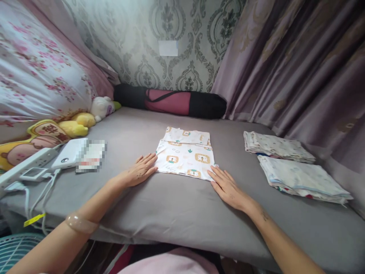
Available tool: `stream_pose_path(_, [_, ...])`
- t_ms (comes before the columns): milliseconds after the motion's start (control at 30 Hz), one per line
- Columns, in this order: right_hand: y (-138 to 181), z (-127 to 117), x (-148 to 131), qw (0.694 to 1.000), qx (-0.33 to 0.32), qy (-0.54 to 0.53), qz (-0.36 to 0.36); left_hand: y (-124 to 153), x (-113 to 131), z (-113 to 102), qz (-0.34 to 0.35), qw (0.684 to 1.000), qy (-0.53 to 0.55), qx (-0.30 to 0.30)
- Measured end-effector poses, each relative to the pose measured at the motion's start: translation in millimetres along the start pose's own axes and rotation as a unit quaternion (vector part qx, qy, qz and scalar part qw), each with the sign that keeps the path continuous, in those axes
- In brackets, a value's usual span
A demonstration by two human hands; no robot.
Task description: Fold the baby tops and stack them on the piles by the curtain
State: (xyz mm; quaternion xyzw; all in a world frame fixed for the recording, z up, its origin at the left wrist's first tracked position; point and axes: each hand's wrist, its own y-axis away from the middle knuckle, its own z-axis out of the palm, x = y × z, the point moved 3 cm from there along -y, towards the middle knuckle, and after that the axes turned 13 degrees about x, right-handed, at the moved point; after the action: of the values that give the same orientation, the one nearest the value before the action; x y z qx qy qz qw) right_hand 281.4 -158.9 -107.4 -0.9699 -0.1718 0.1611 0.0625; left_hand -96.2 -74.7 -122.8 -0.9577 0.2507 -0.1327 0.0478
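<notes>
A white cloth (186, 158) printed with tan lion faces and green leaves lies folded on the grey bed sheet (176, 205). Its far part forms a narrower band behind a crosswise fold edge. My left hand (142, 168) rests flat by the cloth's left edge, its fingertips touching it. At the near right corner, my right hand (226, 186) lies with fingers stretched out, the tips on the cloth. Neither hand grips anything.
Two stacks of folded cloths, a far stack (278, 146) and a near stack (303, 179), lie at right. A black and maroon bag (168, 102) lies along the wall. At left are plush toys (75, 123), a power strip (31, 165), a white device (70, 152) and cables.
</notes>
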Motion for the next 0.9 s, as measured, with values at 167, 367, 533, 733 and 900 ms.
stream_pose_path(167, [14, -8, 8, 0.997, 0.062, -0.034, -0.025, 18, 2, -14, 0.061, 0.994, 0.053, 0.073])
stream_pose_path(367, [11, -17, 4, 0.987, 0.122, -0.069, -0.08, 20, 15, -29, 0.14, 0.985, 0.045, 0.091])
stream_pose_path(533, [5, -17, -5, 0.982, 0.139, -0.062, -0.11, 15, 16, -28, 0.15, 0.985, -0.011, 0.084])
stream_pose_path(733, [3, -17, -13, 0.986, 0.123, -0.022, -0.108, 10, 16, -24, 0.134, 0.988, -0.02, 0.072])
stream_pose_path(900, [-3, -18, -14, 0.993, 0.103, -0.005, -0.061, 5, 13, -25, 0.084, 0.993, 0.019, 0.086])
